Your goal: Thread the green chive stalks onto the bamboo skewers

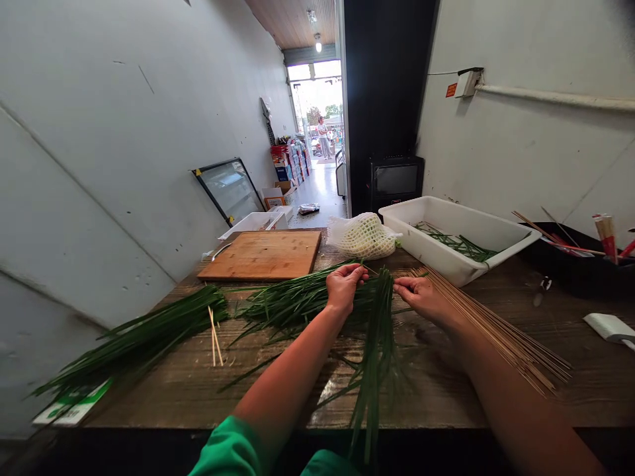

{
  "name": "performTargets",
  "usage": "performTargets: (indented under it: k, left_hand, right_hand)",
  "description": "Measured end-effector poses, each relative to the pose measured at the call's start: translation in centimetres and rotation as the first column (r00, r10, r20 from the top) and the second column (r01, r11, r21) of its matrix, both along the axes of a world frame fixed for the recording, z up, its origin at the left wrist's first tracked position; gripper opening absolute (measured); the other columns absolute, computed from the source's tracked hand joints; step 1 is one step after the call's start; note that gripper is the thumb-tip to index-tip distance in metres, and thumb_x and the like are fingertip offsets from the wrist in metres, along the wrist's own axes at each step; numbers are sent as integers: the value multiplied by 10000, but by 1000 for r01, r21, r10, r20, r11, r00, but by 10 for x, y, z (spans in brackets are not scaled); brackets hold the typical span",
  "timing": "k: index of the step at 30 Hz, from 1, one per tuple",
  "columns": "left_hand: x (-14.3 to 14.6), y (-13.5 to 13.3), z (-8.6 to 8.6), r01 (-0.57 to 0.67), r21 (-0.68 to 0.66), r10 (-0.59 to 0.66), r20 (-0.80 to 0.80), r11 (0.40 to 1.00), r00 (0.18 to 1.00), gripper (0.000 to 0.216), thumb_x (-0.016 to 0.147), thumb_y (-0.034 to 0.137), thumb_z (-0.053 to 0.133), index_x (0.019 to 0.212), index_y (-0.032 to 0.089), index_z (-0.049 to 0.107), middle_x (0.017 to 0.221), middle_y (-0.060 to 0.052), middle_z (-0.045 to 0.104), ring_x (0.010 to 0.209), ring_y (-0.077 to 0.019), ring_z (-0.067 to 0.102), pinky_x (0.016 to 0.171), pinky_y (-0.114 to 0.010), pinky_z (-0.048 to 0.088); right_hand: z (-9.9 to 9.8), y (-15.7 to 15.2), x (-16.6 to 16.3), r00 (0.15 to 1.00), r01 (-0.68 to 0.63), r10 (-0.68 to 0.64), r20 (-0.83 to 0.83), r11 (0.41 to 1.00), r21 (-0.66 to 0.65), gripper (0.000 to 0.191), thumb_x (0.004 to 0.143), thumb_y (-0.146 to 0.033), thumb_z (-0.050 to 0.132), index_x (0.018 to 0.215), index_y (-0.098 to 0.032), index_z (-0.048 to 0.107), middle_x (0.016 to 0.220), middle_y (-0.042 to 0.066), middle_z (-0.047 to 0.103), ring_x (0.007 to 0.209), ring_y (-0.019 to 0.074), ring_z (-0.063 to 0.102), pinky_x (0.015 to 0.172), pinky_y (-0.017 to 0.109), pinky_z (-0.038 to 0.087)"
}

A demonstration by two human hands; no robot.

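A bunch of long green chives [380,330] hangs between my hands, with its leaf ends trailing over the table's front edge. On the left of its top, my left hand [344,285] is closed in a pinch on a thin wooden skewer [368,268], only partly visible. My right hand [421,295] is closed too, its fingertips pinching the chives at the right edge of the bunch. Behind my left hand lies a large pile of chives [292,297]. Beneath my right forearm, many long bamboo skewers [501,330] are spread out.
Another chive bundle [163,327] lies left, beside short sticks [214,337]. Behind are a wooden cutting board [265,254], a net-wrapped item [367,236] and a white tub [446,231] with cut chives. A black container [580,264] stands right. A person [324,137] stands in the distant doorway.
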State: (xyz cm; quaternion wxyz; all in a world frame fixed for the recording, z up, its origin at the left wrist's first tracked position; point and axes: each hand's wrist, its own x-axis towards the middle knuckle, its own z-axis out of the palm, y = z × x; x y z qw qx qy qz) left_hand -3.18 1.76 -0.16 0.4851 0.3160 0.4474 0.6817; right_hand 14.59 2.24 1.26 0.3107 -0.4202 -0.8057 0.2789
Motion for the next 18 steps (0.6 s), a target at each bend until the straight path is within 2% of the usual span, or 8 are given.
performTargets:
  k: [6, 13, 16, 18]
  left_hand:
    - [0, 2, -2, -33, 40, 35, -66, 999, 997, 204, 607, 194, 715, 764, 87, 641, 651, -29, 667, 547, -89, 603, 520, -191, 422]
    - [-1, 3, -7, -92, 115, 123, -305, 989, 944, 113, 650, 207, 683, 729, 128, 666, 606, -4, 648, 546, -110, 591, 527, -213, 433]
    - [4, -2, -8, -64, 121, 110, -424, 991, 899, 87, 679, 210, 660, 725, 140, 684, 631, -15, 664, 577, -122, 592, 576, -230, 447]
    - [6, -6, -7, 25, 128, 48, -536, 991, 843, 80, 693, 201, 648, 731, 159, 704, 692, -28, 692, 643, -139, 609, 646, -247, 460]
  right_hand:
    - [0, 0, 0, 1000, 10, -9, 23, 1000, -19, 347, 794, -348, 431, 784, -134, 705, 654, 24, 621, 602, 152, 510, 560, 242, 373]
    - [-2, -1, -2, 999, 14, -15, 42, 1000, 4, 332, 809, -328, 427, 807, -147, 705, 720, 34, 667, 667, 171, 568, 620, 248, 409]
    - [-4, -2, -4, 999, 20, -20, 41, 1000, 8, 331, 812, -320, 423, 827, -144, 703, 732, 45, 675, 679, 178, 577, 631, 256, 417]
    - [-6, 0, -5, 999, 27, -28, 40, 1000, 12, 332, 808, -318, 423, 832, -143, 704, 717, 46, 674, 671, 180, 578, 620, 257, 417]
